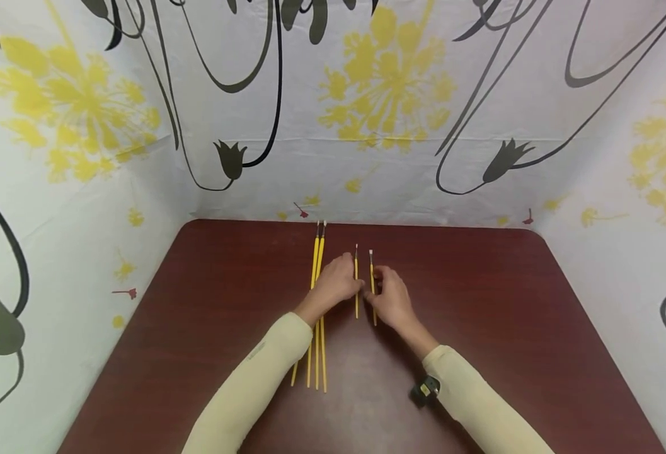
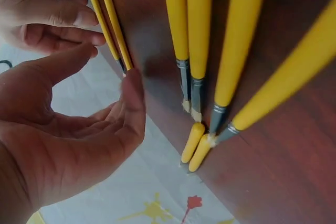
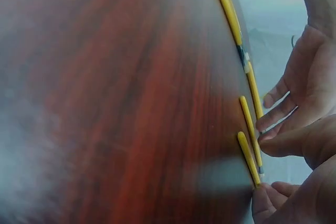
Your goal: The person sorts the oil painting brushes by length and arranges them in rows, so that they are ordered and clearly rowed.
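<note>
In the head view my left hand (image 1: 337, 280) hovers beside a short yellow paintbrush (image 1: 357, 296), its thumb reaching toward it. The left wrist view shows that hand's thumb and fingers curved wide apart, nothing between them. My right hand (image 1: 392, 299) is at a second short paintbrush (image 1: 372, 271) with a pale tip. Its thumb and fingers are spread along this brush and appear to touch it. Both short brushes lie nearly parallel, bristles away from me. Several longer yellow paintbrushes (image 1: 318, 359) lie to the left, partly beneath my left forearm.
A dark red-brown table (image 1: 480, 284) carries everything. White cloth (image 1: 389, 183) with yellow and grey flower prints hangs behind and at both sides. A small dark device (image 1: 424, 389) is at my right sleeve. The left wrist view shows the longer brushes' ferrules (image 2: 196, 90) near the table edge.
</note>
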Tool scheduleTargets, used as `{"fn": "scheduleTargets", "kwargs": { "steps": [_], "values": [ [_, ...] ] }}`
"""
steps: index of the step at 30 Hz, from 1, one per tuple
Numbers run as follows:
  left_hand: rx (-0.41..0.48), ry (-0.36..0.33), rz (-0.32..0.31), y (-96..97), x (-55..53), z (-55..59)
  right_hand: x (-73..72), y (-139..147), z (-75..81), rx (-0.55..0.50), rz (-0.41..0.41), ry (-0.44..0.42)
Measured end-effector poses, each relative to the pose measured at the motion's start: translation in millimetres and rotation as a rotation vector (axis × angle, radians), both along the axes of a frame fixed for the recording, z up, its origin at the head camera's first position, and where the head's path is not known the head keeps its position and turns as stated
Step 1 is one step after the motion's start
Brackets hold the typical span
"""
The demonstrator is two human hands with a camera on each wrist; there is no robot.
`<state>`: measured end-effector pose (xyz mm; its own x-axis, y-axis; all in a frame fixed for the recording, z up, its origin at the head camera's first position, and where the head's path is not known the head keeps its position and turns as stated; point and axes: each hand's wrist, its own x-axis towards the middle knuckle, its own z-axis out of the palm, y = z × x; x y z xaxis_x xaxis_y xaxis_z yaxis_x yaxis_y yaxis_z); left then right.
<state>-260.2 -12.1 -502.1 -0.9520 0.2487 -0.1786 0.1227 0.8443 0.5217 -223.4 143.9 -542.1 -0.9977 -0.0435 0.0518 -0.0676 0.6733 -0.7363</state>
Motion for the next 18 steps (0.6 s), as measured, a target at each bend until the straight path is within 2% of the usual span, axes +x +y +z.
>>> {"fn": "scheduleTargets", "kwargs": {
  "steps": [4, 8, 14, 18],
  "values": [
    [-0.043, 0.026, 0.019, 6.3, -8.4, -0.1, -6.4, -1, 1.9, 0.031, 0.000, 0.008],
    [-0.063, 0.013, 0.038, 11.8, -16.0, 0.8, -14.8, -1, 4.5, 0.069, -0.009, 0.001],
    [-0.085, -0.020, 0.085, 20.7, -22.2, -3.6, -20.2, 0, 5.0, 0.105, -0.006, -0.057],
    [-0.121, -0.001, 0.094, 25.4, -23.4, -8.7, -21.3, 1, 1.9, 0.116, -0.019, -0.079]
  ]
}}
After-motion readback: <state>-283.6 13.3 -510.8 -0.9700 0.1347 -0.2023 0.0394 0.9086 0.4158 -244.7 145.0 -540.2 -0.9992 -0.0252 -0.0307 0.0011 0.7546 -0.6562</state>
